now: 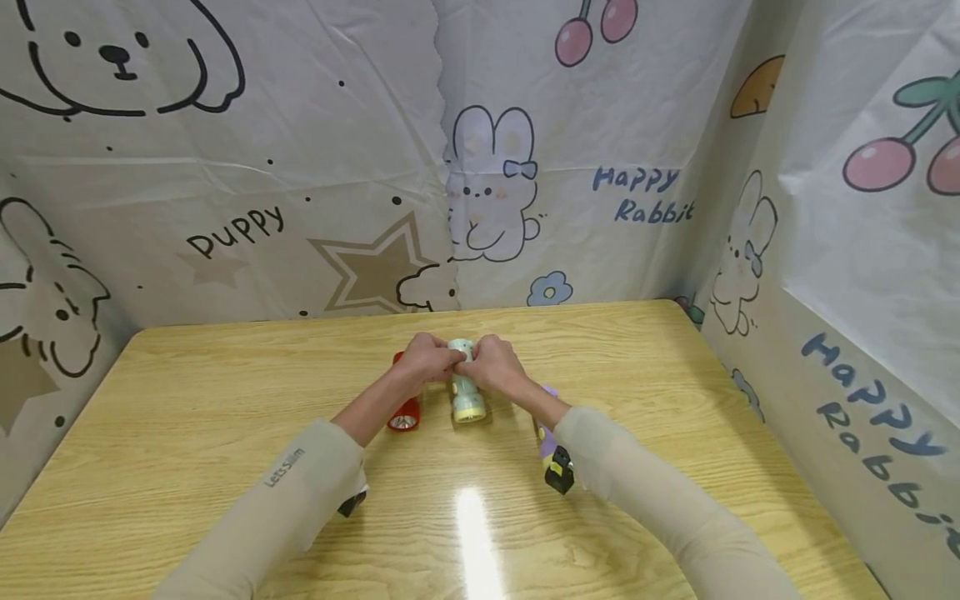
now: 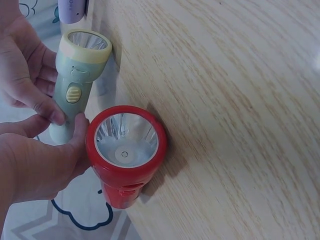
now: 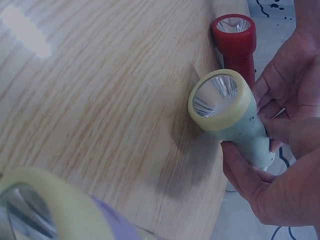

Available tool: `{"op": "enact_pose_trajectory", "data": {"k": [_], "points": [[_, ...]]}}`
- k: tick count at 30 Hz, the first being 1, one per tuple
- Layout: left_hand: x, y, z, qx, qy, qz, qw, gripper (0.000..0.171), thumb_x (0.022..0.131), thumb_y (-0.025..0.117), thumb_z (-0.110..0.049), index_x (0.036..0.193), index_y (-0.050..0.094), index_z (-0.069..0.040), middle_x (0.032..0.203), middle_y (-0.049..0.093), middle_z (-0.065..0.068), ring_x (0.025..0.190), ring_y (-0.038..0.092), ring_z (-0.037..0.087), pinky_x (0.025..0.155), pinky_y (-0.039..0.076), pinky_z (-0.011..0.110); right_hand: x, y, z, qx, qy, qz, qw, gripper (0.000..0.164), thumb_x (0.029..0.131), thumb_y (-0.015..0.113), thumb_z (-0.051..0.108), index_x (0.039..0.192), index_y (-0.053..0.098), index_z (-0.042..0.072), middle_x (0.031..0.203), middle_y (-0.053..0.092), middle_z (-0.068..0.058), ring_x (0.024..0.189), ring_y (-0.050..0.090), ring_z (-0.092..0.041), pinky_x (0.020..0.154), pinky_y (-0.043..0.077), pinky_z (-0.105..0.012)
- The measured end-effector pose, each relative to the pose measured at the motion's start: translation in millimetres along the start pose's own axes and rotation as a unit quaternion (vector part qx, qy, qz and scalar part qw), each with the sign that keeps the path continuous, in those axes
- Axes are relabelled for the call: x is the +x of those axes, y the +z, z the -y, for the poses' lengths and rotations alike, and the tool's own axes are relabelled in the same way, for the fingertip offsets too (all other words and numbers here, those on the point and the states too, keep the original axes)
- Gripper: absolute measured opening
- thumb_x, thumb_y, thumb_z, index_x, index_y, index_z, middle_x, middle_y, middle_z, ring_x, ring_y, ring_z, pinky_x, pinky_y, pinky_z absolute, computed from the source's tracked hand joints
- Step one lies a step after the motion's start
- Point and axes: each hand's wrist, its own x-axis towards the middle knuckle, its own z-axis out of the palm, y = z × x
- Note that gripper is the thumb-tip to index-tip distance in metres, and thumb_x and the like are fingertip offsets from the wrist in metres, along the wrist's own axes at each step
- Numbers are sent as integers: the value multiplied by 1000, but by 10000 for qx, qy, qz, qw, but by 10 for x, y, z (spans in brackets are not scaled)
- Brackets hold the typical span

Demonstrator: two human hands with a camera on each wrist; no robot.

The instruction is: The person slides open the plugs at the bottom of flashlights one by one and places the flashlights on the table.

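A pale green flashlight point(image 1: 467, 398) with a cream-yellow rim lies between both hands, its lens end toward me. My left hand point(image 1: 432, 358) and right hand point(image 1: 495, 364) grip its rear body from either side, thumbs close together. In the left wrist view, its yellow slide switch point(image 2: 73, 94) shows just ahead of the fingers. Right beside the left hand is a red flashlight point(image 1: 406, 415), lens also toward me and its rear partly covered by that hand. A purple flashlight point(image 1: 548, 439) with a yellow rim lies under the right forearm, partly hidden.
The wooden table point(image 1: 225, 433) carries all three flashlights. A printed cloth wall point(image 1: 360, 167) rises behind it, and another point(image 1: 847, 350) stands along the right side. Small black devices point(image 1: 558, 472) sit at both wrists. A bright light reflection marks the tabletop near me.
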Motion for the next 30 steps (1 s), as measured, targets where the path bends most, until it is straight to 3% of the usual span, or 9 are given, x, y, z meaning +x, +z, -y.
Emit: {"op": "enact_pose_trajectory", "data": {"k": [7,20,30], "points": [[9,7,10,89,103,-40,9999,22,97,62,-9,106,67,11,101,61,12,87,58,17,92,53,38,4,1,-8,-65,-10,-21,10000,54,89,77,24,50,40,13,44,36,6,42,34,-7,40,26,-19],[26,38,28,113,84,-186,9997,19,96,65,-8,102,66,10,110,61,16,88,58,18,91,54,38,33,15,-23,-177,-38,33,9998,53,89,75,22,49,41,13,43,36,6,40,33,-7,39,26,-19],[57,49,31,197,37,-225,9995,18,96,65,-10,100,65,8,107,59,14,85,57,18,88,54,36,59,15,-37,-154,24,61,9999,54,89,74,21,47,40,14,41,33,7,39,31,-7,39,25,-19]]}}
